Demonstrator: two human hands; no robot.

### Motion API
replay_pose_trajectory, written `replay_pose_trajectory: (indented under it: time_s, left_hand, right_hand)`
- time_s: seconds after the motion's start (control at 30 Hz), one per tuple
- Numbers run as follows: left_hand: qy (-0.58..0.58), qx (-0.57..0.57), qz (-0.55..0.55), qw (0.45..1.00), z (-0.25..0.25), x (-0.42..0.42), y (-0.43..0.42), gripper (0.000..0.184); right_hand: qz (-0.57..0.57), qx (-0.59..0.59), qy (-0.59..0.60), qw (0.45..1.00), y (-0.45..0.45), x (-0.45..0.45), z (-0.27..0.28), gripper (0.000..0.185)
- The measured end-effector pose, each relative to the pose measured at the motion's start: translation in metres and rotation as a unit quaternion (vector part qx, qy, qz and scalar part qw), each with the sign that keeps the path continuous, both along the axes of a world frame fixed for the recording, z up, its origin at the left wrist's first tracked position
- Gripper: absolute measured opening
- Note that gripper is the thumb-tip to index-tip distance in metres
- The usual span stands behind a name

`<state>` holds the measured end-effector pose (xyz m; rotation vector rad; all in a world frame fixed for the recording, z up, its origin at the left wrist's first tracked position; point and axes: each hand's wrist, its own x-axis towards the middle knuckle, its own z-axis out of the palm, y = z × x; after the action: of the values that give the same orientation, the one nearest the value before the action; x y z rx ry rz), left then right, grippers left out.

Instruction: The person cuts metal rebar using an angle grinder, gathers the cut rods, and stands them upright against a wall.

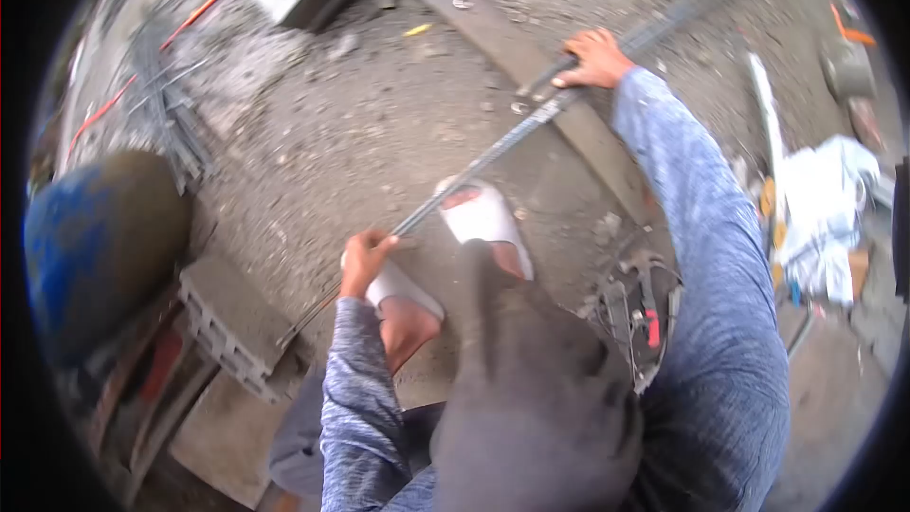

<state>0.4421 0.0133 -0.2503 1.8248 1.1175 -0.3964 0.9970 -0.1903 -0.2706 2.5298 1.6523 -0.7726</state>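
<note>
In the head view, the one I work from, I see long, thin, grey ribbed steel rods (pixel 507 140) stretched slantwise across the ground in front of the body. The left hand (pixel 365 264) is the one nearer the body, with its thumb and fingers closed around the rods by the white slipper on the left foot (pixel 408 292). From that grip, the long line of the rods goes away and to the right, passing by the toes of the white slipper on the right foot (pixel 482 218). I can't tell if it touches them. Farther out, the right hand (pixel 595 59) is curled over the rods, fingers and thumb clamped on them, as far as the blur lets me see. Past it, a thicker bunch runs on the same way to the far right. I can't count the rods. Under that side lies a long, flat, brown bar (pixel 512 47), crossing them almost square. Back past the left hand, a thin piece points down and left to the grey hollow concrete block (pixel 227 318). So the right hand is nearer the far bunch, and the left hand is nearer the block.
</note>
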Motion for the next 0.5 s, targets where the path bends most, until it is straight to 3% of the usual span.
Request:
replay_pose_trajectory:
  time_s: [0.23, 0.33, 0.5]
  left_hand:
    - [-0.057, 0.094, -0.016, 0.994, 0.023, 0.005, -0.011, 0.034]
    - [-0.044, 0.055, -0.017, 0.997, 0.025, 0.001, -0.009, 0.037]
    - [-0.009, -0.001, -0.033, 0.999, 0.029, -0.004, -0.006, 0.05]
  right_hand:
    - [-0.053, 0.008, 0.011, 0.999, -0.015, -0.019, 0.017, 0.088]
    - [-0.049, 0.027, 0.008, 0.998, -0.016, -0.021, 0.022, 0.092]
    - [-0.022, -0.039, -0.002, 0.999, -0.013, -0.02, 0.034, 0.094]
